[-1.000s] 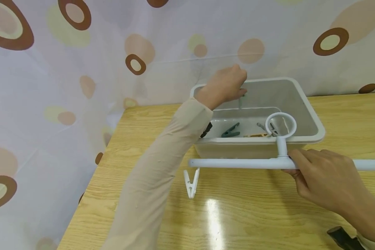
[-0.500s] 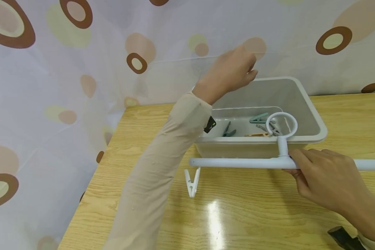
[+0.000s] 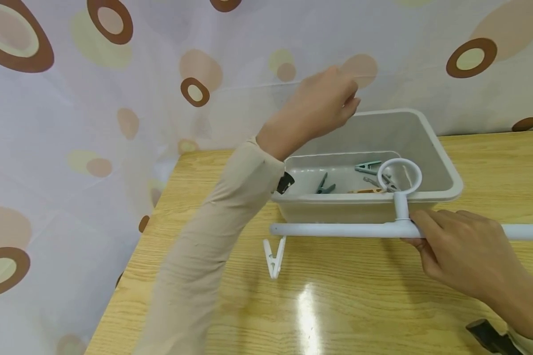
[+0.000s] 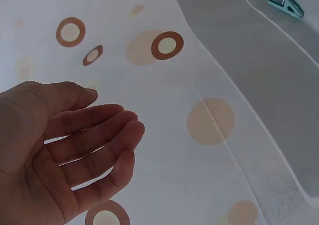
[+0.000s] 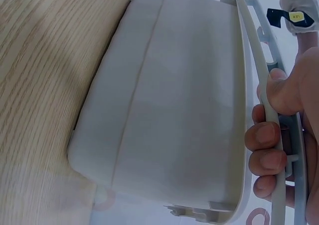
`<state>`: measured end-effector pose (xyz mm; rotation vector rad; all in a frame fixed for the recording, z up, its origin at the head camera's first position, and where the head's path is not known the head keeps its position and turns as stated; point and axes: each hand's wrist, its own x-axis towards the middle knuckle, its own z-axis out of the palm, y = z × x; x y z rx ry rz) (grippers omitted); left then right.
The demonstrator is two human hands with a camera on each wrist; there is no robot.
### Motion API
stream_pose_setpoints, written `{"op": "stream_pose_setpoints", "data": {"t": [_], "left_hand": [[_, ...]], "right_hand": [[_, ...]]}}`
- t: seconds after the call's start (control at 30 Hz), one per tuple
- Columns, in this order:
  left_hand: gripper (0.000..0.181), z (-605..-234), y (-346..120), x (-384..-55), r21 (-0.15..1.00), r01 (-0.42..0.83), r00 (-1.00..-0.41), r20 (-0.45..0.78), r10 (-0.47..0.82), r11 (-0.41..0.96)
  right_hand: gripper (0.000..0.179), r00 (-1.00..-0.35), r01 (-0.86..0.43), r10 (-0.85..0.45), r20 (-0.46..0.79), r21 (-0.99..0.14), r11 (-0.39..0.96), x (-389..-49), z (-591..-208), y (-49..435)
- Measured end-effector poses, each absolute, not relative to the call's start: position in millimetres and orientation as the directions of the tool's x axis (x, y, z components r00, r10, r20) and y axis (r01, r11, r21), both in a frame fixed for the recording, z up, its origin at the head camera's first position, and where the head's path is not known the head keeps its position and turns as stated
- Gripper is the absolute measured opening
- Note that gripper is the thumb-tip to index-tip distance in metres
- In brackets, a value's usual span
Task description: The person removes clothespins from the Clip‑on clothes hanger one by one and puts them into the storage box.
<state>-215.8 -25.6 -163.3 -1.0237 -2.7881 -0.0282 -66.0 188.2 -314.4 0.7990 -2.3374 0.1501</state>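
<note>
One grip, right hand [image 3: 462, 251], wraps white hanger bar [image 3: 337, 230]; left hand [image 3: 317, 106] empty, fingers loose, plastic bin [image 3: 346, 213] at its five o'clock. Likely unclipping step; next calls for pinching white clothespin [image 3: 273, 261], right hand's nine o'clock.

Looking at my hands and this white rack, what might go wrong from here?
First, only your right hand grips the white rack, while your left hand is empty, so the rack may tilt and bump the basin. Second, the white clip below the rack's left end could catch on your left sleeve.
</note>
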Motion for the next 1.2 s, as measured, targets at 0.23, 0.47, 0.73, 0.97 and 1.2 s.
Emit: {"op": "stream_pose_setpoints", "data": {"t": [0.23, 0.47, 0.73, 0.97, 1.2], "left_hand": [[0.035, -165.4, -40.6, -208.5, -0.052, 0.647, -0.746, 0.165, 0.646, 0.761], [0.035, -171.0, -52.7, -195.8, -0.078, 0.668, -0.716, 0.203, 0.667, 0.740], [0.032, -183.5, -72.6, -172.4, -0.075, 0.680, -0.703, 0.219, 0.677, 0.730], [0.028, -204.2, -105.1, -156.4, -0.051, 0.696, -0.664, 0.334, 0.669, 0.716], [0.028, -215.1, -121.4, -138.0, -0.040, 0.719, -0.627, 0.392, 0.673, 0.694]], "right_hand": [[0.047, -0.601, -0.584, -0.509, 0.616, 0.097, 0.806, -67.4, -315.5, 187.6], [0.050, -0.606, -0.574, -0.506, 0.614, 0.104, 0.813, -67.0, -315.4, 188.0], [0.055, -0.607, -0.561, -0.492, 0.623, 0.102, 0.821, -64.9, -316.6, 188.4], [0.055, -0.607, -0.570, -0.491, 0.625, 0.089, 0.817, -68.7, -319.4, 182.4], [0.041, -0.602, -0.559, -0.481, 0.638, 0.093, 0.824, -67.6, -318.2, 185.4]]}}
